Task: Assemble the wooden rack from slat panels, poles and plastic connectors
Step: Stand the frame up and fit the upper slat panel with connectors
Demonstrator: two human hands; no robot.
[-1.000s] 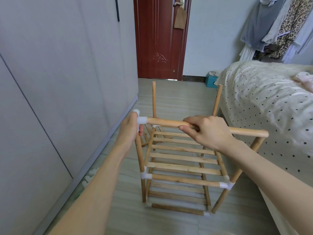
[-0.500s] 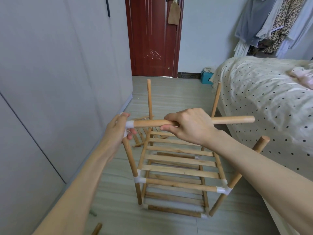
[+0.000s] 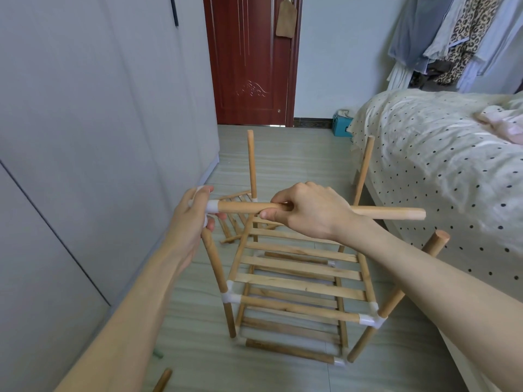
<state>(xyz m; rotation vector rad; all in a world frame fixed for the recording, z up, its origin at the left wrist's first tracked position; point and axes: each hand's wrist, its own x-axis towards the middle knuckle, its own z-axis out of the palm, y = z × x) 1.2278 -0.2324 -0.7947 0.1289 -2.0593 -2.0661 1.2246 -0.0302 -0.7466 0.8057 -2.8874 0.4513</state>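
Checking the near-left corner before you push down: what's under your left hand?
Under the left hand: a white plastic connector on the horizontal pole, the near-left upright below it. Fingers cover the joint, so whether the upright is seated can't be seen.

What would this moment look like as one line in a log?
left hand: grips corner connector | right hand: grips top pole | pole's right end: free, above bare upright

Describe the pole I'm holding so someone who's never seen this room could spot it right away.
Find the half-built wooden rack on the floor between wardrobe and bed. Above it the right hand grips a horizontal pole, with the left hand on its white connector. Unlike the upright poles, its far end hangs free.
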